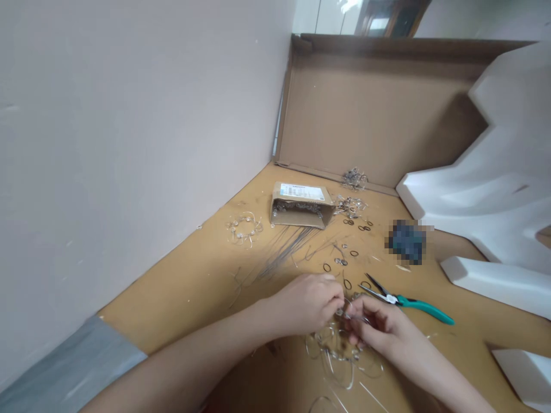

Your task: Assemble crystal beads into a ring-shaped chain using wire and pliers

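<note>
With the fingertips of my left hand (pixel 313 305) and right hand (pixel 381 326) I pinch the far side of a silvery wire ring with clear beads (pixel 341 359) over the yellowish-brown tabletop (pixel 189 287), seemingly to steady it, the green-handled, long-nosed metal pliers (pixel 407 302) lying open within reach.

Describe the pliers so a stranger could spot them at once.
On the tan table, find the right hand. Just beyond its knuckles lie pliers, jaws spread toward small black rings. Their teal handle sets them apart from the rings.
</note>
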A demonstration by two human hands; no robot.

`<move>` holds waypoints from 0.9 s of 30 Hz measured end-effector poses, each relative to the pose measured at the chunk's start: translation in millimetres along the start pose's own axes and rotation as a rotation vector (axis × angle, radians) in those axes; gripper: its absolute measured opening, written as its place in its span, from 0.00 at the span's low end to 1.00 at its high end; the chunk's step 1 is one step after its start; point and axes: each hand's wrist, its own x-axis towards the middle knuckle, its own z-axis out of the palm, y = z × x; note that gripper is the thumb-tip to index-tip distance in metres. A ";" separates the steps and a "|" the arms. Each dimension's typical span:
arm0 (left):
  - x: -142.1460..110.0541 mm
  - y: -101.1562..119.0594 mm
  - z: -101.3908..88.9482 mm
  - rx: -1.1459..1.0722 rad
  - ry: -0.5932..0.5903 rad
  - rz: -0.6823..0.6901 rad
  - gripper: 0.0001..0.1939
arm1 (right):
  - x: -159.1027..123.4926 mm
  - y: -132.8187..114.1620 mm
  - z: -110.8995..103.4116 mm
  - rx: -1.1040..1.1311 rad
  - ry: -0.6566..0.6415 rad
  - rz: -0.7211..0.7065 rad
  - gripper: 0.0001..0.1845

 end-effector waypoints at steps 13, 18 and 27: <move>-1.9 1.9 -6.1 -0.003 -0.032 -0.040 0.10 | -24.6 24.8 -45.8 -0.643 0.387 -0.033 0.22; -1.5 0.0 -6.5 -0.101 -0.016 -0.054 0.09 | -39.2 67.0 -80.7 -1.124 0.400 0.114 0.36; -0.5 -10.3 -9.0 -0.505 -0.103 -0.161 0.11 | -25.0 44.6 -72.2 -1.339 0.240 0.275 0.39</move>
